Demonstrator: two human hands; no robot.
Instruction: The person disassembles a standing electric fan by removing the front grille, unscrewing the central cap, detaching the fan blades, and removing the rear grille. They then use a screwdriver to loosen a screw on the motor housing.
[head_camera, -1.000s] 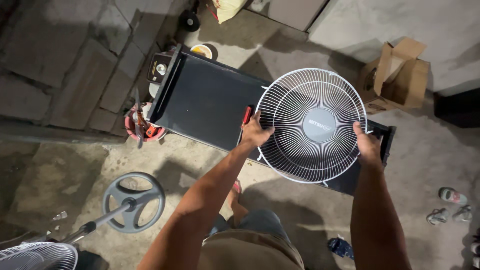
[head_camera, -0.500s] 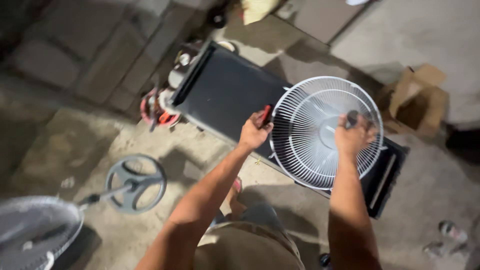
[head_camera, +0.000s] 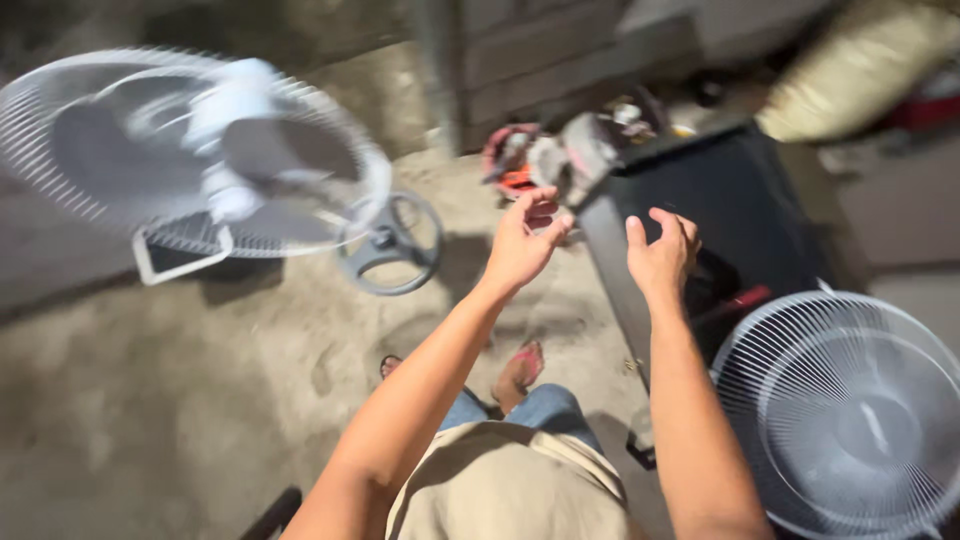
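Standing far left, blurred: white wire-caged fan, grey round wheel-shaped base beside it on concrete. Left hand raised, fingers loosely curled, holding nothing. Right hand just beside it above black flat table, fingers apart, empty. White round wire fan guard lies lower right, well apart from both hands.

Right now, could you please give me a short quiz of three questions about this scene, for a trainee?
1. True or false: the left hand grips the white fan guard.
2. Which lies under the fan guard? A) black table B) cardboard box C) grey round base
3. Fill in: both hands are raised and ____, holding nothing.

Key:
1. False; it is raised apart from the guard, like the right hand.
2. A
3. open
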